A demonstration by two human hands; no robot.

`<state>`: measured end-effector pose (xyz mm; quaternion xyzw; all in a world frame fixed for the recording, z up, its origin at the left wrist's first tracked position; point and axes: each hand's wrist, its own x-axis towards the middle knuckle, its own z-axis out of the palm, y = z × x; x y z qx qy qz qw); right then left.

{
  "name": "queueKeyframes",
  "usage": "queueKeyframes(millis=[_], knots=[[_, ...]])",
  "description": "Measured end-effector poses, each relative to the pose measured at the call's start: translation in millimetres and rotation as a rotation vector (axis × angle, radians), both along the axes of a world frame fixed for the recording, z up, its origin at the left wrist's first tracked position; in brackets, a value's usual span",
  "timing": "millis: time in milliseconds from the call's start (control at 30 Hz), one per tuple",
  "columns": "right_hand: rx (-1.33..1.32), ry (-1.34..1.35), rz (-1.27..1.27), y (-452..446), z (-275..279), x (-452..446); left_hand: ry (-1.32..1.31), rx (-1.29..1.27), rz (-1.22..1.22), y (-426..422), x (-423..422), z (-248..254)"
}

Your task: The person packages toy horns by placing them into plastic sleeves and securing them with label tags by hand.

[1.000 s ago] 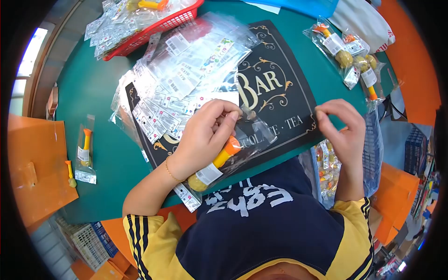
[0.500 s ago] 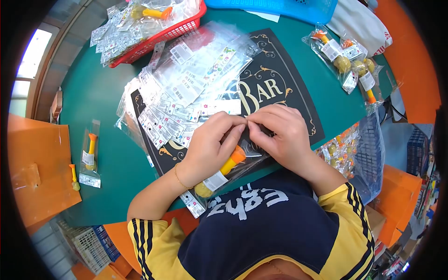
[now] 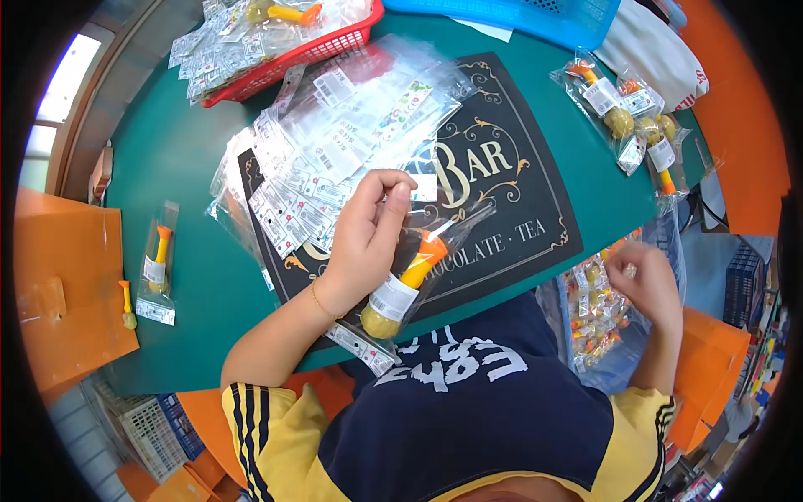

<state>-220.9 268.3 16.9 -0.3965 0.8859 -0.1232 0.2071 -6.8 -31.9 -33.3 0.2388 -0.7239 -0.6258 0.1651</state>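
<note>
bagged toy (image 3: 400,290) just beside left fingers (image 3: 382,178)

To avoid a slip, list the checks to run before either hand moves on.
1. Toy inside its clear bag, beside the left hand: ok.
2. White label visible on the toy: ok.
3. Clear bag sealed: cannot tell.
4. Left hand's grip on the bag: cannot tell; the pinch looks closed, but what it holds is unclear.
5. Right hand at the bag: not ok; it appears over the packed toys at the right.
6. Flat bags nearby: ok, piled beside the left hand.
</note>
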Motion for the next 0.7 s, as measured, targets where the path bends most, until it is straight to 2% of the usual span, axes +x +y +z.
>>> queueKeyframes(millis=[33,100,233,300,367,433,500,633,700], knots=[[0.003,0.0,0.001,16.3,-3.1,-1.4,0.024,0.063,-0.012,-1.3,-0.7,-1.3],[0.435,0.221,-0.039,37.7,-10.7,0.4,0.05,0.13,-0.027,-0.4,-2.2,-1.2],[0.352,0.227,-0.034,10.7,-4.7,16.8,0.121,0.239,-0.083,6.3,-3.9,-1.4],[0.165,-0.277,0.142,-19.9,5.7,27.0,0.152,0.241,-0.096,6.7,-4.4,-0.5],[-0.233,-0.627,0.37,-43.4,-2.4,38.4,0.182,0.275,-0.13,7.2,-3.9,0.8],[-0.373,-0.883,0.261,-71.1,-10.0,53.7,0.187,0.304,-0.145,7.8,-3.6,2.8],[-0.458,-1.154,-0.073,-91.3,-23.4,75.5,0.192,0.335,-0.152,9.5,-2.7,4.1],[-0.639,-1.311,-0.119,-112.6,-40.5,94.3,0.265,0.323,-0.156,10.7,-0.8,1.8],[-0.71,-1.373,-0.057,-117.4,-45.8,93.6,0.286,0.313,-0.17,10.8,-0.6,0.5]])
